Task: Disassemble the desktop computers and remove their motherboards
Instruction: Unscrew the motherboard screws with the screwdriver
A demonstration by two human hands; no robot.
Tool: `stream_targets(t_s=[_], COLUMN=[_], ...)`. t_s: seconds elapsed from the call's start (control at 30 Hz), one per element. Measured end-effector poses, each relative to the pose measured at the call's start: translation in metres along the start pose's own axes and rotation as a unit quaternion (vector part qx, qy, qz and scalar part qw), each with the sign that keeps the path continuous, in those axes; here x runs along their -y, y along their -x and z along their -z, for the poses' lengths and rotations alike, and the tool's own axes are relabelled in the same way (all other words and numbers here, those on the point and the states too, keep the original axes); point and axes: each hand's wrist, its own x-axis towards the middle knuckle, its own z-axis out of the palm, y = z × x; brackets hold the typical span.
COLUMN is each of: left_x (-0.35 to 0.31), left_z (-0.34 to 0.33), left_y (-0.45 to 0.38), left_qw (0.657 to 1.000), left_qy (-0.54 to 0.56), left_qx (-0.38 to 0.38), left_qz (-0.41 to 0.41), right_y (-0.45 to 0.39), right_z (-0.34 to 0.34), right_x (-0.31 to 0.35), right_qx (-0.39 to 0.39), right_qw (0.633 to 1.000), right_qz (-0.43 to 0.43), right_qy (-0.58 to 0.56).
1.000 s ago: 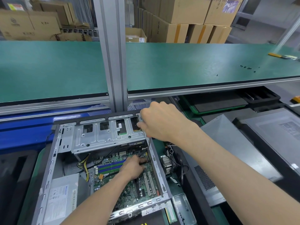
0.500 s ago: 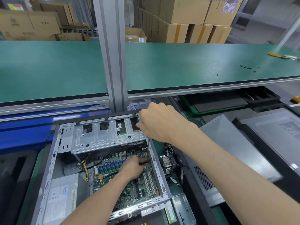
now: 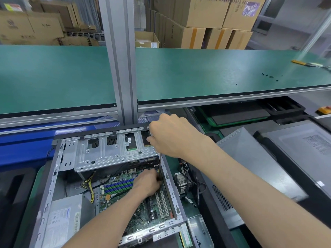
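An open desktop case (image 3: pixel 53 178) lies on its side below me. Its green motherboard (image 3: pixel 141 217) shows blue and green memory slots. A silver drive cage (image 3: pixel 107 151) spans the case's far end and a grey power supply (image 3: pixel 60 222) sits at the near left. My right hand (image 3: pixel 172 136) grips a screwdriver handle above the case's far right corner; the thin shaft (image 3: pixel 160 163) points down into the case. My left hand (image 3: pixel 148 181) rests on the motherboard at the shaft's tip, fingers curled around it.
A heatsink fan (image 3: pixel 180 181) with black cables lies on the mat right of the case. Grey side panels (image 3: pixel 250 169) and another case (image 3: pixel 304 151) lie to the right. A green shelf (image 3: pixel 197 74) above holds small black screws (image 3: pixel 268 76) and a yellow tool (image 3: pixel 299 62).
Both hands stay at the same spot; my right hand has turned very slightly on the screwdriver. Nothing else has moved.
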Motion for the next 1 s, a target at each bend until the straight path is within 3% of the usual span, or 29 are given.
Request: stream_targets(t_s=[0.27,0.47,0.77,1.0], left_x=[-0.003,0.002,0.004,0.004], left_z=[-0.001,-0.011,-0.017,-0.018], left_y=[-0.007,-0.009,-0.011,-0.013], left_qw=[0.997,0.995,0.996,0.997], left_qy=[-0.06,-0.073,-0.057,-0.052], left_qx=[-0.018,-0.047,-0.057,-0.043], left_qz=[-0.037,-0.054,-0.039,-0.049], right_y=[0.002,0.003,0.003,0.006], right_z=[0.003,0.001,-0.003,-0.005], right_x=[-0.004,-0.003,-0.007,-0.005], right_qx=[0.096,0.008,0.081,0.004], right_qw=[0.986,1.0,0.989,1.0], right_qz=[0.068,-0.003,0.065,-0.002], right_qy=[-0.119,0.01,-0.109,-0.027])
